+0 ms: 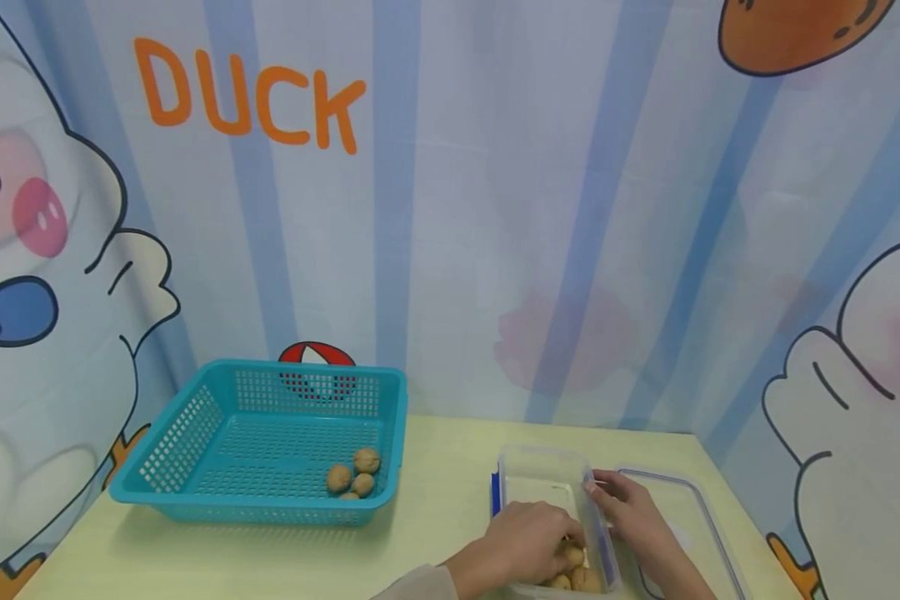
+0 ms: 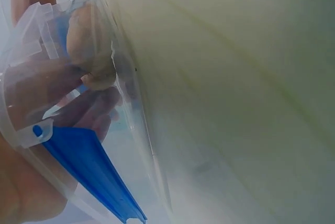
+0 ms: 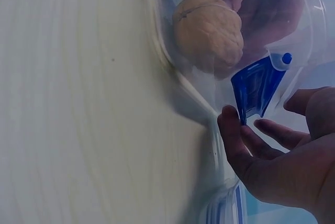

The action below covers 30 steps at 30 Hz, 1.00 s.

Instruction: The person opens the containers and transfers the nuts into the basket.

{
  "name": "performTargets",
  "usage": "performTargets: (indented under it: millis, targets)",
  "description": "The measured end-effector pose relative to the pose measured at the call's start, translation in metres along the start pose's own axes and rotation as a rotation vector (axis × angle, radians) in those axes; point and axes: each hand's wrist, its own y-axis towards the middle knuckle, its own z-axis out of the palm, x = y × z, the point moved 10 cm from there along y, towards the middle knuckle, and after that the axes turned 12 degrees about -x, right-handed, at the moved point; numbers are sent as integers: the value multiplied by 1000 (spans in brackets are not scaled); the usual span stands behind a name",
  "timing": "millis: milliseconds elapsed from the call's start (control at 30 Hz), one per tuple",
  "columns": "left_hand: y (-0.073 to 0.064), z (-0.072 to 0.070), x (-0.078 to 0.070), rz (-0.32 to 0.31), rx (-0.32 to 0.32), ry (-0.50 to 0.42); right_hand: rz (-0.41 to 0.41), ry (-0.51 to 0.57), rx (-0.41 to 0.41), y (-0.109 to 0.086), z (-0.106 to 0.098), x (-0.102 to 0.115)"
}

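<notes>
A clear plastic food box (image 1: 543,460) with blue side clasps (image 2: 91,169) stands at the front right of the table. My left hand (image 1: 528,542) reaches down into it, fingers curled round a walnut (image 1: 572,555). More walnuts (image 3: 208,33) lie at the near end of the box and show through its wall in the right wrist view. At the right side, my right hand (image 1: 633,512) holds the box by its wall, thumb at the rim and fingers beside the blue clasp (image 3: 259,85). The left fingertips are partly hidden in the head view.
A turquoise perforated basket (image 1: 255,510) stands on the left with several walnuts (image 1: 366,461) in its near right corner. The clear lid (image 1: 708,518) lies flat right of the box, partly under my right forearm. A printed curtain (image 1: 465,208) hangs behind the pale yellow table (image 1: 450,467).
</notes>
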Motion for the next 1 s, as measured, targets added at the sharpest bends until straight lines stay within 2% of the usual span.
performTargets:
  millis: [400, 600, 767, 867, 1000]
  targets:
    - [1, -3, 0, -10, 5, 72, -6, 6, 3, 1, 1, 0]
    - [1, -3, 3, -44, -2, 62, 7, -11, 2, 1, 1, 0]
    - [3, -9, 7, -36, -39, -21, -3, -1, 3, -1, 1, 3]
    - [5, -12, 8, -20, -42, -141, -3, -2, 5, -1, 1, 4]
    - [8, -12, 11, -27, -7, -318, 10, -4, 9, 0, 1, 1]
